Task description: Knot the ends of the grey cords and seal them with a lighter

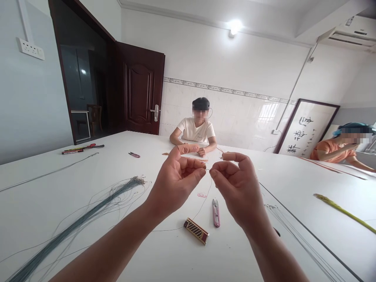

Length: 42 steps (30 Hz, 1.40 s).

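Above the middle of the white table, my left hand (173,182) pinches a thin cord (208,169) between thumb and index fingertip. My right hand (239,184) pinches the same cord a short distance to the right, its other fingers curled. From the fingertips the cord hangs down to a small rectangular block (196,231) with gold edges and a dark pattern, lying on the table. Pink-handled thread snips (216,213) lie between the block and my right forearm. Fine detail of the cord at the fingertips is too small to make out.
A bundle of grey-green cords (100,207) lies at left, with another pair of snips (134,155) and tools (82,149) beyond. Yellow-green cords (343,211) and loose grey cords (293,227) lie at right. One person (195,129) sits opposite, another (337,147) far right.
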Each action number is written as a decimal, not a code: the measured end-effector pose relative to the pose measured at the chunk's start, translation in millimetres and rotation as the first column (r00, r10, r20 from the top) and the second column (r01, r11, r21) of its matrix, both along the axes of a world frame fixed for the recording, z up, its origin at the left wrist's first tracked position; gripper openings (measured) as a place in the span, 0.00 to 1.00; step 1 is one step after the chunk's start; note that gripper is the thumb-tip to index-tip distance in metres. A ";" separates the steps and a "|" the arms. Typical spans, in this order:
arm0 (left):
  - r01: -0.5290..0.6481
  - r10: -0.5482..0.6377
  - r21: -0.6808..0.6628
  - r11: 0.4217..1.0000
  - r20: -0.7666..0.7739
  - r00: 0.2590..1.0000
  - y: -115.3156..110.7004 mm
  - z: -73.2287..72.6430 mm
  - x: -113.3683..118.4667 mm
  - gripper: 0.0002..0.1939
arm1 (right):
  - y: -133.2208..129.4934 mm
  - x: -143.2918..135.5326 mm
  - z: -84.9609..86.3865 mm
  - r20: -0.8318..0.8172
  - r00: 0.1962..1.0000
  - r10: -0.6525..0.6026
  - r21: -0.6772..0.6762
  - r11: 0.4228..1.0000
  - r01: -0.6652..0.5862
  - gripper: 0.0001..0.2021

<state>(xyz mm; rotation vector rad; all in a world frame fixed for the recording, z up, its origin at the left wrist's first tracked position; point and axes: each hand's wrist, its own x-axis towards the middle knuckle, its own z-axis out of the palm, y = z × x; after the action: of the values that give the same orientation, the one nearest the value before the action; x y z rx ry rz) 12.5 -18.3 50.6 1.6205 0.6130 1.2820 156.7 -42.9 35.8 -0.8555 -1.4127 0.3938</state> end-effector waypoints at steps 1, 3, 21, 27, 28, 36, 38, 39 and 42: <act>0.002 -0.002 -0.009 1.000 0.026 1.000 -0.2 -0.7 0.9 0.21 | 0.0 0.4 0.9 -0.037 0.999 0.017 -0.013 1.000 -0.017 0.14; 0.027 -0.024 -0.041 0.999 0.063 0.998 -0.3 -2.6 2.9 0.21 | 0.1 0.2 2.0 -0.091 0.995 0.048 -0.018 0.999 -0.050 0.14; 0.164 -0.098 -0.320 0.933 0.214 0.972 2.2 -5.9 8.5 0.22 | 5.4 -13.3 -13.9 0.131 0.991 0.027 0.238 0.969 -0.058 0.13; 0.150 -0.085 -0.312 0.938 0.211 0.974 -0.1 -4.2 7.4 0.21 | 6.5 -11.4 -13.0 0.139 0.990 -0.037 0.230 0.973 0.004 0.14; 0.145 -0.081 -0.314 0.938 0.210 0.974 -0.3 -3.9 7.1 0.20 | 6.3 -10.7 -12.3 0.130 0.991 -0.038 0.210 0.978 0.010 0.13; 0.121 -0.068 -0.308 0.944 0.177 0.982 0.7 -6.0 7.3 0.21 | 1.9 -7.0 -7.9 0.068 0.997 -0.036 0.149 0.989 0.026 0.15; 0.118 -0.072 -0.288 0.950 0.165 0.984 0.9 -7.3 8.5 0.21 | 1.0 -6.3 -7.6 0.076 0.996 -0.041 0.165 0.986 0.028 0.15; 0.119 -0.076 -0.283 0.952 0.160 0.984 0.9 -8.0 9.4 0.21 | 0.8 -6.0 -7.5 0.089 0.995 -0.050 0.174 0.984 0.034 0.16; 0.120 -0.079 -0.281 0.952 0.152 0.985 1.1 -9.7 12.2 0.20 | 0.7 -5.3 -7.4 0.145 0.987 -0.075 0.182 0.982 0.048 0.16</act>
<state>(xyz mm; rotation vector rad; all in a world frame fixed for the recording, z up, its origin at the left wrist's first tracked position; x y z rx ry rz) 24.7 -17.1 40.9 1.2940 0.5945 1.1599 151.4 -42.2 28.4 -0.7937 -1.5322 0.1543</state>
